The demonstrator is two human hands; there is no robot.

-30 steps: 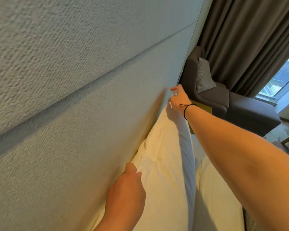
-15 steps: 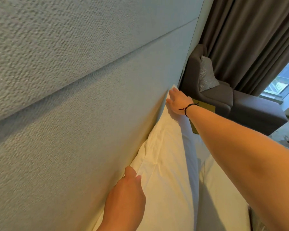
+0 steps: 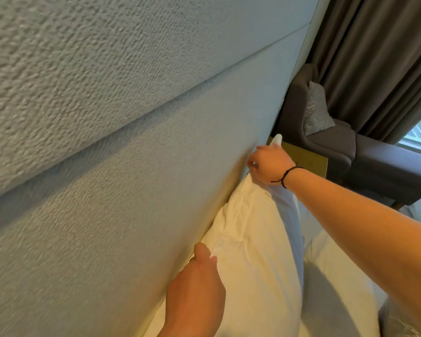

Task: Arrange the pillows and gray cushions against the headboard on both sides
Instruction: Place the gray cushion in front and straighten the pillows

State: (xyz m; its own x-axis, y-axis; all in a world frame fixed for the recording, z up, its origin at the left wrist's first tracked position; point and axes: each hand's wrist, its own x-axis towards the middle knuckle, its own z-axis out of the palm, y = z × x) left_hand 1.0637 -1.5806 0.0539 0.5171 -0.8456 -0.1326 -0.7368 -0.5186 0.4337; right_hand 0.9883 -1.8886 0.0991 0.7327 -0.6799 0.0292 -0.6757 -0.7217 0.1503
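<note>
Pillow (image 3: 250, 242) upright, back edge touching headboard (image 3: 131, 190). Left hand (image 3: 197, 290) fingers clamped on near top edge; right hand (image 3: 269, 164) fingers pinched on far top corner. Risk: uneven release, soft filling slumps forward off headboard, corner folds.

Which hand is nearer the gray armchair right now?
Right. The right hand grips the white pillow's far corner, close to the gray armchair; the left hand holds the pillow's near edge, farther away.
</note>
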